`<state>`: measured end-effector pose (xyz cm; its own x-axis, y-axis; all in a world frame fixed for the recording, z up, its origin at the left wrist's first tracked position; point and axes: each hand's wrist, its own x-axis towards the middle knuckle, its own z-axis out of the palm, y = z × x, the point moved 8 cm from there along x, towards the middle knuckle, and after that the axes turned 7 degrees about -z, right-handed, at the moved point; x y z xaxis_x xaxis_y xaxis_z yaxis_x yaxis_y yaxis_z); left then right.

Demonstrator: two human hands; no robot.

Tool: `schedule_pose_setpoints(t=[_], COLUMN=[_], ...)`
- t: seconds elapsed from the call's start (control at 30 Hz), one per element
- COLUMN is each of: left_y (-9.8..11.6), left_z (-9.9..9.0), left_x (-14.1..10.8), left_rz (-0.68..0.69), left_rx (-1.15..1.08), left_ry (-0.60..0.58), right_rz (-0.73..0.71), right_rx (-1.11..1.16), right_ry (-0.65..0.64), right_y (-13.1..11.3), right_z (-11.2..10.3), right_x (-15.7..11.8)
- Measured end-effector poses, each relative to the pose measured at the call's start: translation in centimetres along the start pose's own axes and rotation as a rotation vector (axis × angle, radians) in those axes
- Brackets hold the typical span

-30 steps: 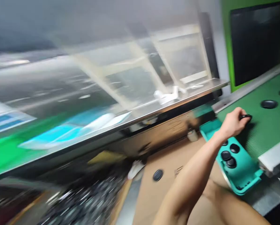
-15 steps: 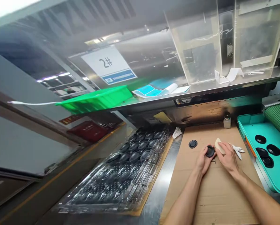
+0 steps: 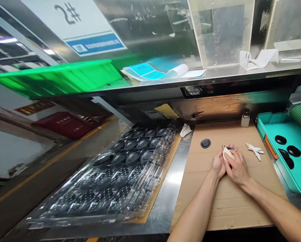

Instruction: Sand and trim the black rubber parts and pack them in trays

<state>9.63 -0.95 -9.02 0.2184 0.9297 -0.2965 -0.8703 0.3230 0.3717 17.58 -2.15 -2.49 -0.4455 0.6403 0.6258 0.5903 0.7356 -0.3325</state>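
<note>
Black disc [image 3: 230, 148] now, cupped in my left hand [image 3: 218, 164] over the cardboard [image 3: 216, 205], nearer its far edge; my right hand [image 3: 237, 168] grips a pale pad [image 3: 227, 153] against it, hiding its facing and any long axis. Loose disc [image 3: 205, 143] left, bottle [image 3: 245, 119] by the far-right corner, teal tray [image 3: 298, 178] beside the right edge.

Dark round part [image 3: 230, 148] mostly hidden by cream pad [image 3: 227, 154] and right hand [image 3: 238, 168], teal tray [image 3: 300, 173] cut off at right.

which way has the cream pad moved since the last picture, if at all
Yes, the cream pad has moved left, farther from the bottle on the cardboard.
</note>
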Motion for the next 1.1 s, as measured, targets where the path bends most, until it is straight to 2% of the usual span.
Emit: schedule_pose_setpoints(t=[0.1, 0.23, 0.33, 0.43, 0.47, 0.57, 0.63, 0.7, 0.77, 0.87, 1.0, 1.1], left_y=[0.4, 0.2, 0.4, 0.5, 0.5, 0.7, 0.5, 0.4, 0.3, -0.1, -0.1, -0.1], left_z=[-0.4, -0.5, -0.9, -1.0, -1.0, -0.9, -0.7, -0.6, -0.5, -0.2, 0.0, -0.1], left_x=[0.3, 0.4, 0.3, 0.1, 0.0, -0.2, -0.2, -0.3, -0.4, -0.5, -0.6, -0.5], left_rz=[0.027, 0.001, 0.033, 0.035, 0.039, 0.080, 0.091, 0.107, 0.110, 0.092, 0.132, 0.139], left_rx=[0.003, 0.052, 0.063, 0.079, 0.091, 0.127, 0.146, 0.169, 0.187, 0.204, 0.239, 0.256], left_ry=[0.044, 0.030, 0.056, 0.056, 0.058, 0.064, 0.059, 0.064, 0.063, 0.032, 0.012, 0.023], right_rz=[0.087, 0.029, 0.143, 0.030, 0.031, 0.218, 0.277, 0.266, 0.236, 0.266, 0.484, 0.501], right_rx=[-0.037, -0.008, -0.063, -0.002, 0.014, 0.060, 0.146, 0.268, 0.351, 0.242, -0.093, -0.127], right_ry=[0.030, -0.113, -0.121, -0.183, -0.179, -0.031, 0.008, -0.084, -0.267, -0.486, -0.536, -0.595], right_y=[0.6, -0.4, 0.1, -0.4, 0.1, 3.5, 4.8, 4.6, 3.3, 2.0, 3.0, 2.8], right_z=[-0.6, 0.0, -0.3, 0.1, 0.0, -1.8, -2.5, -2.1, -0.9, 0.0, -0.9, -0.7], right_x=[-0.2, -0.2, -0.4, -0.2, 0.0, 0.5, 0.5, 0.3, -0.3, -1.0, -0.8, -0.6])
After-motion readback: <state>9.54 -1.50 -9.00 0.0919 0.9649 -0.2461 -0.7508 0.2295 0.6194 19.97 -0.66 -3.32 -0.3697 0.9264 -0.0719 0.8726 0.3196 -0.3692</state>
